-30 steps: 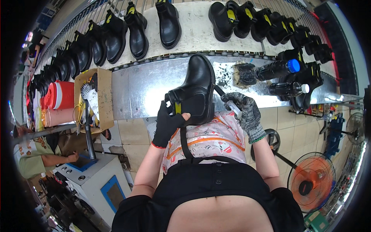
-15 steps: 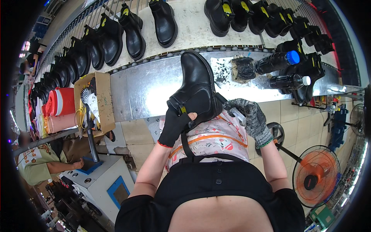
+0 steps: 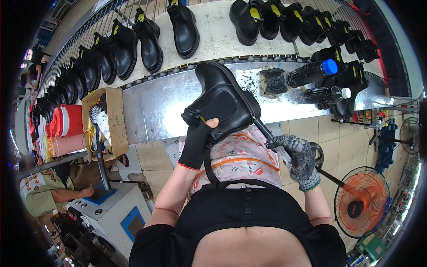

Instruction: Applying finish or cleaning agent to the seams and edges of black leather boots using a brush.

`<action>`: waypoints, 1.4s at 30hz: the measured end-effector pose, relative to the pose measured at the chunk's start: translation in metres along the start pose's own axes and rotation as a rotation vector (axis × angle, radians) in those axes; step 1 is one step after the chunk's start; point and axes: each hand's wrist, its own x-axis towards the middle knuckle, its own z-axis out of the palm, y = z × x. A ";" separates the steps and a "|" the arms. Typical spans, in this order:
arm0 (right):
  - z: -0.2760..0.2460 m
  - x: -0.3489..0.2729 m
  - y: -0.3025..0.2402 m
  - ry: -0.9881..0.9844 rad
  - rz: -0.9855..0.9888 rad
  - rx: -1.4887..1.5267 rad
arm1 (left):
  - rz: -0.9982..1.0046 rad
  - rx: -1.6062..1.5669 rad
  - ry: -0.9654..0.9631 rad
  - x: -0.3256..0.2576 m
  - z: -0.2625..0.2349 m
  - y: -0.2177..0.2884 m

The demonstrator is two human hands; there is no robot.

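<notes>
My left hand [image 3: 199, 142], in a black fingerless glove, grips a black ankle boot [image 3: 222, 104] at its shaft, thumb on the side. The boot is tilted over the metal bench edge, toe toward the far left. My right hand [image 3: 296, 161], in a grey knitted glove, is closed round a slim dark tool [image 3: 263, 129] with a narrow tip. That tip is at the boot's sole edge near the heel; I cannot tell whether it touches. Something whitish shows between the right fingers. A blackened sponge block [image 3: 273, 83] sits on a stained white sheet beyond the boot.
Two bottles of dark liquid, one blue-capped [image 3: 329, 66] and one white-capped [image 3: 345, 93], lie right of the sponge. Boots [image 3: 184, 31] line the conveyor behind. A cardboard box [image 3: 116, 122] holds tools at left. A fan [image 3: 356, 207] stands right; another person's hand [image 3: 88, 191] is lower left.
The boot has turned, showing more of its side, its toe shifting left. My right hand has moved down, away from the boot, and the slim tool now shows at the sole edge.
</notes>
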 end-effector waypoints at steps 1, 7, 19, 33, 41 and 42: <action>-0.002 -0.001 -0.003 -0.023 0.035 -0.004 | 0.003 0.012 0.016 0.000 0.003 0.001; 0.001 -0.009 0.002 0.004 -0.016 0.029 | -0.096 -0.070 -0.005 0.007 -0.008 0.003; 0.044 0.019 0.082 0.433 0.299 0.849 | -0.039 -0.266 -0.046 0.025 0.003 0.039; 0.102 0.035 0.176 0.483 0.409 1.018 | 0.088 0.053 -0.143 0.168 0.052 0.099; 0.105 0.033 0.184 0.491 0.435 1.169 | 0.113 0.131 -0.137 0.197 0.065 0.118; 0.105 0.033 0.184 0.481 0.435 1.181 | 0.118 0.154 -0.158 0.201 0.065 0.119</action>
